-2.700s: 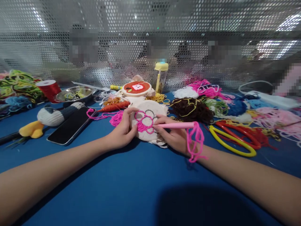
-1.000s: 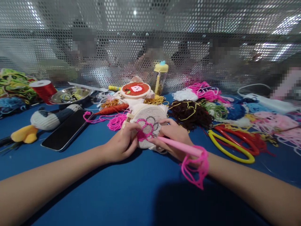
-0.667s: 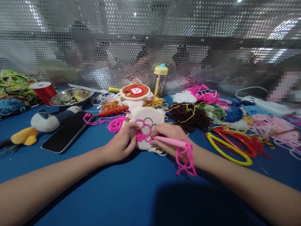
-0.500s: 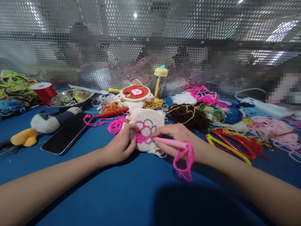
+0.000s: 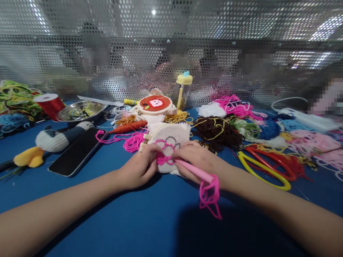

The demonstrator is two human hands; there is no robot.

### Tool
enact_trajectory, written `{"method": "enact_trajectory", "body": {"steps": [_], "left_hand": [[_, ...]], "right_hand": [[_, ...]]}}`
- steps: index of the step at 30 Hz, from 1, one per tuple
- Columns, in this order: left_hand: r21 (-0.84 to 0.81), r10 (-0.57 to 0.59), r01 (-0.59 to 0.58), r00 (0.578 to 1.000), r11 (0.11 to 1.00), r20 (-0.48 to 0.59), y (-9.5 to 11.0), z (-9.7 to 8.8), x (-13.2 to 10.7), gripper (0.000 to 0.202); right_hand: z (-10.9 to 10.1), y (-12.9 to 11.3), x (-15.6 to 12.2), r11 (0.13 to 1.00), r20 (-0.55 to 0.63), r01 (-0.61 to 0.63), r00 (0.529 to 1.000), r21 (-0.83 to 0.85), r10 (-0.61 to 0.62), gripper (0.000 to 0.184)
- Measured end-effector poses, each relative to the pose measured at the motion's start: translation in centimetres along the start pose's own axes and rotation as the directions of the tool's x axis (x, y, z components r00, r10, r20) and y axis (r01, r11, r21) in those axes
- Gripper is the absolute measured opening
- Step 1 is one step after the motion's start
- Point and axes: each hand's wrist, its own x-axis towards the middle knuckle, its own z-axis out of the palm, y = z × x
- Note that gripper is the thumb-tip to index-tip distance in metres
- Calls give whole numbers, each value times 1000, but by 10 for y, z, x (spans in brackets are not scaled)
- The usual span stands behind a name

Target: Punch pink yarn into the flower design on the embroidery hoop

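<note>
My left hand [image 5: 138, 167] is closed on the left side of an embroidery hoop [image 5: 180, 132] stretched with cream cloth. On the cloth is a drawn flower, partly worked in bright pink yarn [image 5: 162, 159]. Between the fingers of my right hand [image 5: 202, 159] is a pink punch needle [image 5: 197, 172], its front end at the flower and its tip hidden by my fingers. From the pen's back end hangs a tangle of pink yarn [image 5: 209, 194]. The right fingers also lie over the hoop's lower right part.
A phone [image 5: 75, 155] and a plush bird [image 5: 52, 140] lie left, near a red spool [image 5: 48, 105] and metal dish [image 5: 72, 110]. Behind stand a second hoop [image 5: 163, 107] and a bottle [image 5: 184, 89]. Brown yarn [image 5: 217, 132] and a yellow ring [image 5: 264, 175] are right.
My right hand has shifted slightly up and inward over the cloth. The punch needle slopes more steeply, and its yarn tangle hangs lower. My left hand keeps its hold.
</note>
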Motion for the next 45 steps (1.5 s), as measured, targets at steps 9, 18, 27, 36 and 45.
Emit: {"method": "enact_trajectory", "body": {"steps": [9, 18, 27, 36, 45], "left_hand": [[-80, -170, 174, 984, 981, 53, -2, 0, 1, 25], [-23, -182, 183, 982, 983, 46, 0, -1, 1, 24], [-39, -178, 179, 983, 983, 43, -1, 0, 2, 23], [13, -140, 139, 990, 990, 21, 0, -1, 2, 24], [-7, -73, 74, 997, 997, 36, 2, -2, 2, 23]], "right_hand": [[-27, -4, 6, 926, 157, -310, 947, 213, 281, 5], [-34, -11, 10, 877, 180, -435, 897, 203, 403, 7], [-35, -10, 11, 871, 152, -437, 898, 222, 412, 11], [-25, -4, 4, 906, 138, -356, 933, 229, 332, 9], [-2, -4, 2, 998, 37, -31, 999, -60, 33, 16]]}}
